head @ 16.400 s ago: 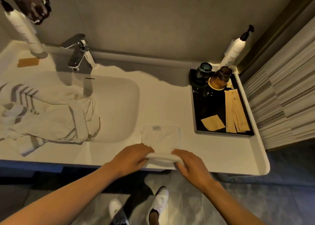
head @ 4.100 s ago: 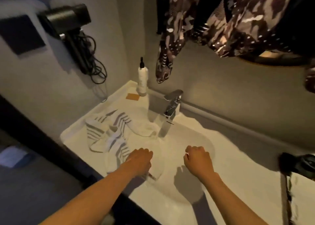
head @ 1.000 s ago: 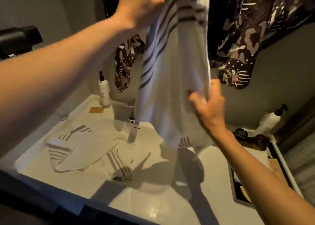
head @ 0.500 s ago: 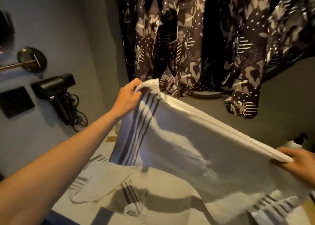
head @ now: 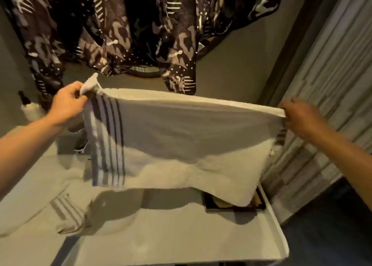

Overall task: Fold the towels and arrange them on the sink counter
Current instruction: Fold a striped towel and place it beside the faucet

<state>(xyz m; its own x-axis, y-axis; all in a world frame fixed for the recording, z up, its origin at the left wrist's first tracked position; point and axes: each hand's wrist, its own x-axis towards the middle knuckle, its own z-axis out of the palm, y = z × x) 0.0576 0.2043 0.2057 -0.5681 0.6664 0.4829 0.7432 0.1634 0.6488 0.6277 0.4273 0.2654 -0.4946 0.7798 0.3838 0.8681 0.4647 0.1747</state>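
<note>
Overhead, a dark patterned garment (head: 141,28) hangs above the pale sink counter (head: 181,235), where a second, crumpled striped towel (head: 60,211) lies at left. Stretched wide in mid-air, the white terry towel (head: 181,145) with dark stripes near its left edge hides most of a black tray (head: 235,207). Left hand (head: 67,104) and right hand (head: 300,116) each pinch a top corner.

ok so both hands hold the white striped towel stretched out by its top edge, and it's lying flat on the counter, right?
Not flat on the counter. In the head view the white striped towel hangs in the air above the pale sink counter, stretched by its top edge between the left hand and the right hand.
</note>
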